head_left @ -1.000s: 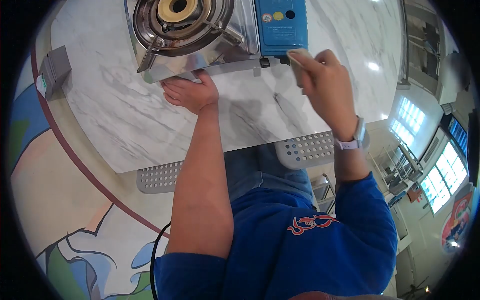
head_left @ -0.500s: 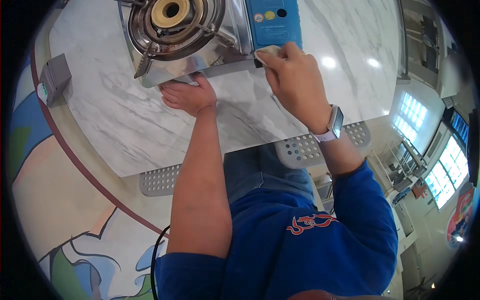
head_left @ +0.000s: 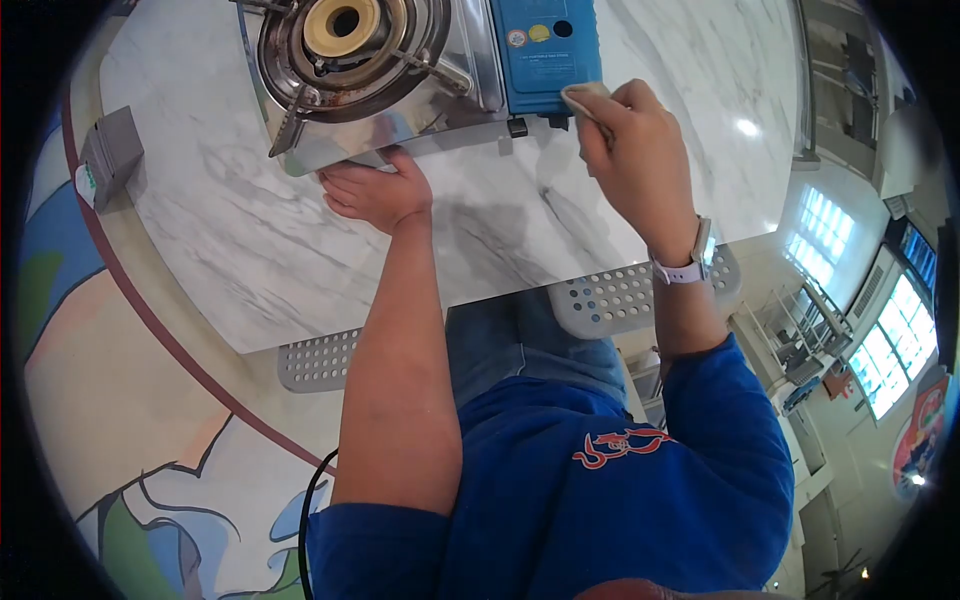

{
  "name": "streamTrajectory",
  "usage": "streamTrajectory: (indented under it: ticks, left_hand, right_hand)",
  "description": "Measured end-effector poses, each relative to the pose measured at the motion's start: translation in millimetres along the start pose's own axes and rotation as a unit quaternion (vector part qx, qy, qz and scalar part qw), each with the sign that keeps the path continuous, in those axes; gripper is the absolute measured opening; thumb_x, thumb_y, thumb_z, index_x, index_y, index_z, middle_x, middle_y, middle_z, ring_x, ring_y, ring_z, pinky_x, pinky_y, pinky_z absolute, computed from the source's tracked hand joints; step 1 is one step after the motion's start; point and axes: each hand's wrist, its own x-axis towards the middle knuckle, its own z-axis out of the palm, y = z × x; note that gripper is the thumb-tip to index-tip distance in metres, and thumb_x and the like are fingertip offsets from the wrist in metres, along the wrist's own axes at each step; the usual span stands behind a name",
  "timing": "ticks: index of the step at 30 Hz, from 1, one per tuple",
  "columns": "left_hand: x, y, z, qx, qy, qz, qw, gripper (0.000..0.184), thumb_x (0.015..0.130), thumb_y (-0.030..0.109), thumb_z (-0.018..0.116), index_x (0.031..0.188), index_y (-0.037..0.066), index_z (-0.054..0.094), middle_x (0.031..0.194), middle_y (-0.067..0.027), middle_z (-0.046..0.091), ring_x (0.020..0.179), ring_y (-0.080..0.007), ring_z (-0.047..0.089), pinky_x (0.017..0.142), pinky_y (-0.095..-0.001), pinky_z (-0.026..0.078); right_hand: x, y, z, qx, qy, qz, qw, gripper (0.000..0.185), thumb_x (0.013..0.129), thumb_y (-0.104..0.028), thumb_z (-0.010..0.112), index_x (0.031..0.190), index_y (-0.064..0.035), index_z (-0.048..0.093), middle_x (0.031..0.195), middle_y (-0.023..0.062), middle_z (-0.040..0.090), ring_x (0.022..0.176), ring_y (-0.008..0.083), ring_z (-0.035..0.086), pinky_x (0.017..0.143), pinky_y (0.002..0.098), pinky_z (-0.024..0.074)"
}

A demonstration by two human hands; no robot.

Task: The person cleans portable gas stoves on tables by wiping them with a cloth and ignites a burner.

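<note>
A portable gas stove point(head_left: 375, 138) with a round burner and metal pan supports stands on the marble-patterned table, partly cut off by the top of the view. Its right section is a blue panel point(head_left: 545, 70) with stickers, and black knobs show along the front. My left hand point(head_left: 378, 192) grips the stove's front edge near the left corner, its fingertips partly hidden. Pinched in my right hand point(head_left: 640, 150) is a folded beige cloth point(head_left: 588, 98), which touches the front right corner of the blue panel.
A small grey box point(head_left: 112, 155) stands at the table's left edge. Grey perforated chair seats point(head_left: 610, 300) poke out beneath the front edge of the marble-patterned table point(head_left: 300, 270). Farther right are racks and windows, with a painted floor to the left.
My right hand has moved right with the cloth, from the knob area to the blue panel's corner, uncovering the black knobs. My left hand keeps its place on the stove.
</note>
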Motion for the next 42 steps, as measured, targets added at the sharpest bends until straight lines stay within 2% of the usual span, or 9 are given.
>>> streamTrajectory:
  ticks: [8, 17, 20, 23, 26, 32, 35, 38, 42]
  left_hand:
    - [0, 2, 0, 0.016, 0.03, 0.006, 0.999, 0.089, 0.074, 0.04, 0.052, 0.136, -0.014, 0.019, 0.138, -0.0287, 0.032, 0.126, -0.0395, 0.033, 0.106, -0.0499, 0.02]
    - [-1, 4, -2, 0.008, 0.018, 0.001, 1.0, 0.088, 0.076, 0.04, 0.052, 0.136, -0.014, 0.017, 0.138, -0.0291, 0.031, 0.127, -0.0392, 0.031, 0.107, -0.0492, 0.019]
    - [1, 1, -1, 0.012, 0.021, 0.007, 1.0, 0.089, 0.076, 0.04, 0.053, 0.136, -0.014, 0.017, 0.138, -0.0291, 0.03, 0.127, -0.0394, 0.03, 0.107, -0.0499, 0.019]
    - [0, 1, -2, 0.0, 0.023, 0.008, 1.0, 0.089, 0.076, 0.04, 0.053, 0.136, -0.014, 0.017, 0.138, -0.0292, 0.031, 0.126, -0.0397, 0.031, 0.107, -0.0505, 0.018]
    - [1, 2, -2, -0.003, 0.02, 0.004, 1.0, 0.089, 0.076, 0.041, 0.053, 0.136, -0.014, 0.017, 0.138, -0.0292, 0.031, 0.126, -0.04, 0.031, 0.106, -0.0504, 0.018]
    - [0, 3, -5, -0.013, 0.008, 0.004, 1.0, 0.089, 0.077, 0.041, 0.053, 0.136, -0.015, 0.017, 0.138, -0.0298, 0.03, 0.127, -0.0405, 0.03, 0.106, -0.0505, 0.018]
    - [1, 2, -5, -0.008, 0.009, 0.009, 1.0, 0.089, 0.077, 0.041, 0.053, 0.136, -0.015, 0.016, 0.138, -0.0306, 0.03, 0.127, -0.0408, 0.03, 0.107, -0.0504, 0.017]
    - [0, -2, -1, 0.001, 0.01, 0.01, 1.0, 0.089, 0.077, 0.041, 0.053, 0.136, -0.014, 0.017, 0.137, -0.0312, 0.031, 0.127, -0.0413, 0.03, 0.107, -0.0504, 0.017]
    - [-1, -1, 2, -0.019, 0.003, -0.01, 1.0, 0.087, 0.078, 0.041, 0.052, 0.137, -0.013, 0.016, 0.139, -0.0269, 0.03, 0.133, -0.0381, 0.024, 0.108, -0.0527, 0.015]
  right_hand:
    - [4, -27, 16, -0.047, -0.072, -0.047, 0.995, 0.019, 0.08, -0.015, 0.059, 0.096, -0.0066, 0.065, 0.079, 0.012, 0.057, 0.077, 0.0272, 0.061, 0.066, 0.0392, 0.0458]
    - [10, -32, 30, 0.003, -0.035, -0.065, 0.997, 0.014, 0.081, -0.014, 0.056, 0.088, -0.0048, 0.064, 0.077, 0.0153, 0.058, 0.067, 0.0301, 0.061, 0.06, 0.0407, 0.0468]
    - [1, -24, 7, 0.051, -0.1, -0.033, 0.993, 0.023, 0.084, -0.012, 0.058, 0.104, -0.0032, 0.065, 0.079, 0.015, 0.056, 0.064, 0.03, 0.059, 0.06, 0.0395, 0.0466]
    - [-9, -15, -4, 0.073, -0.076, 0.0, 0.994, 0.023, 0.085, -0.013, 0.058, 0.104, -0.0032, 0.066, 0.079, 0.0147, 0.056, 0.061, 0.0289, 0.059, 0.059, 0.0387, 0.0463]
    - [-9, -10, 1, 0.092, -0.058, 0.014, 0.994, 0.023, 0.081, -0.012, 0.059, 0.102, -0.0058, 0.068, 0.078, 0.0152, 0.057, 0.063, 0.0315, 0.059, 0.06, 0.0399, 0.048]
    - [-1, -29, 20, 0.017, -0.063, -0.044, 0.997, 0.022, 0.083, -0.015, 0.058, 0.101, -0.0046, 0.064, 0.079, 0.0147, 0.057, 0.071, 0.0294, 0.06, 0.063, 0.0395, 0.0474]
    - [5, -36, 30, 0.011, -0.053, -0.023, 0.998, 0.021, 0.083, -0.016, 0.058, 0.099, -0.0041, 0.063, 0.081, 0.0153, 0.057, 0.074, 0.0292, 0.06, 0.063, 0.04, 0.0471]
    - [12, -39, 34, 0.028, -0.042, -0.017, 0.999, 0.021, 0.084, -0.015, 0.057, 0.099, -0.0034, 0.063, 0.083, 0.0157, 0.057, 0.075, 0.0303, 0.059, 0.065, 0.0407, 0.0476]
    - [26, -28, 28, 0.169, -0.059, -0.006, 0.984, 0.023, 0.086, -0.017, 0.056, 0.102, -0.0018, 0.064, 0.086, 0.0175, 0.057, 0.075, 0.0316, 0.059, 0.066, 0.0396, 0.0479]
